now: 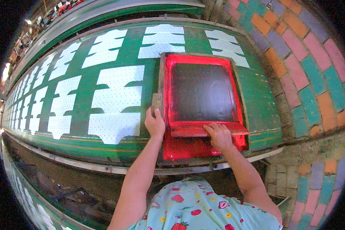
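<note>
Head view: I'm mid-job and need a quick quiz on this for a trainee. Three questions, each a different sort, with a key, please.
1. Open question: what is the right hand on?
2. True or false: the white pieces all lie to the right of the red-rimmed frame.
3. Fill in the blank: the left hand is at a wooden block on the ___ side of the red-rimmed frame.

Key:
1. A red bar.
2. False; many white pieces lie to its left.
3. Left.
</note>
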The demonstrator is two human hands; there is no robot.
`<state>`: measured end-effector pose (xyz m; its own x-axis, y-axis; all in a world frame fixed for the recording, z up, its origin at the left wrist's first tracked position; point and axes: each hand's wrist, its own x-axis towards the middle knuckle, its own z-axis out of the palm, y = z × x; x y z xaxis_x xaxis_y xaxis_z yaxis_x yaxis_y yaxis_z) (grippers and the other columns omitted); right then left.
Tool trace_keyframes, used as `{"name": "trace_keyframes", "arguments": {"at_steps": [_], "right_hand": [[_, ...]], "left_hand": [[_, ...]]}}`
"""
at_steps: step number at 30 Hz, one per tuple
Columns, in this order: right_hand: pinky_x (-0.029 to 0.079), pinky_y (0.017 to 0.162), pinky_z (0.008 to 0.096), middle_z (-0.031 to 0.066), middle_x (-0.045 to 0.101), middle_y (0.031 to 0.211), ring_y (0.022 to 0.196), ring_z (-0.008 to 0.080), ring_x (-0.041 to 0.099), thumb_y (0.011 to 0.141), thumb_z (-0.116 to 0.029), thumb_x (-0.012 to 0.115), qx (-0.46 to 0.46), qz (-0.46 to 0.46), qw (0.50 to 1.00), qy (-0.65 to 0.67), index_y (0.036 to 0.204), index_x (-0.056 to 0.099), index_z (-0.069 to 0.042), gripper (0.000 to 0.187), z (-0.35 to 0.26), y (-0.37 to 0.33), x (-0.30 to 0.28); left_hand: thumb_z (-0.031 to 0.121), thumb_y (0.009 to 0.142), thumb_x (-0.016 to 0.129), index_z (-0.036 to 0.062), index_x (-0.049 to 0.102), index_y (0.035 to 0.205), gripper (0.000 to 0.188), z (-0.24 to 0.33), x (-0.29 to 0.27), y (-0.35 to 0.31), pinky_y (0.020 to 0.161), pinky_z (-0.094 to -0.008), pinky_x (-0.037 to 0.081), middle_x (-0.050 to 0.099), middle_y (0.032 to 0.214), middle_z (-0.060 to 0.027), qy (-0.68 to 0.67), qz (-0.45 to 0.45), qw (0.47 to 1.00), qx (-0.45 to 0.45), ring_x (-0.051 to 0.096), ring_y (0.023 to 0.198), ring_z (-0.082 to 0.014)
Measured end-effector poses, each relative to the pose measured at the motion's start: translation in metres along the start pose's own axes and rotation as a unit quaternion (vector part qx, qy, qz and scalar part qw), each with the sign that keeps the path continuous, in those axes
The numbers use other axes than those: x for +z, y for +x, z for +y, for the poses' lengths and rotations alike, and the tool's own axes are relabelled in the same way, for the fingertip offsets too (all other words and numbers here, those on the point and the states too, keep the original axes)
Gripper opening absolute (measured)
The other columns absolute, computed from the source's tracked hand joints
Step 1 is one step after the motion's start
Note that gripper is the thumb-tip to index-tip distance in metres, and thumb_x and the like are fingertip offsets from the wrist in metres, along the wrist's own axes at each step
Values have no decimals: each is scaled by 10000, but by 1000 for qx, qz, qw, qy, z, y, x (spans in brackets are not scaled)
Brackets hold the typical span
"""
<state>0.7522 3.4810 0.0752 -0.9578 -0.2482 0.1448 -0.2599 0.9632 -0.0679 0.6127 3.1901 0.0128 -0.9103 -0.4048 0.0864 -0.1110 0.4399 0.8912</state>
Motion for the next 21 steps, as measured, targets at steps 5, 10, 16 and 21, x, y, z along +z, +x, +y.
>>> {"name": "trace_keyframes", "arguments": {"at_steps": [5, 10, 16, 21], "right_hand": [[615, 951, 515, 132, 770, 1192, 1098, 344, 774, 887, -70, 713, -28, 50, 998, -10, 1320, 772, -159, 446, 62, 101, 20], [625, 958, 503, 123, 760, 1163, 1073, 367, 764, 861, -23, 700, 6, 30, 999, -19, 1304, 782, -159, 470, 121, 204, 43], [628, 935, 516, 142, 747, 1116, 1050, 375, 768, 883, -41, 703, -5, 72, 997, -11, 1289, 784, -175, 435, 179, 310, 61], [629, 961, 538, 154, 788, 1210, 1129, 382, 776, 974, -114, 632, -10, 11, 1000, -11, 1278, 795, -167, 349, 209, 373, 46]], "left_hand": [[216, 1113, 664, -31, 694, 1402, 382, 9, -4, -4, 1009, -430, 574, 786, 1252, -226, -94, -13, 995, -2, 759, 1126, -289], [201, 1115, 654, -38, 696, 1400, 375, 10, -2, -2, 1026, -424, 562, 782, 1233, -209, -33, -5, 999, 2, 738, 1133, -292], [177, 1111, 658, -34, 700, 1405, 364, 10, -2, -3, 1054, -410, 546, 769, 1243, -176, -33, -10, 999, -36, 714, 1150, -271], [163, 1122, 654, -37, 695, 1418, 359, 9, -1, -3, 1094, -389, 524, 764, 1269, -146, -77, -13, 996, -51, 690, 1189, -234]]}}
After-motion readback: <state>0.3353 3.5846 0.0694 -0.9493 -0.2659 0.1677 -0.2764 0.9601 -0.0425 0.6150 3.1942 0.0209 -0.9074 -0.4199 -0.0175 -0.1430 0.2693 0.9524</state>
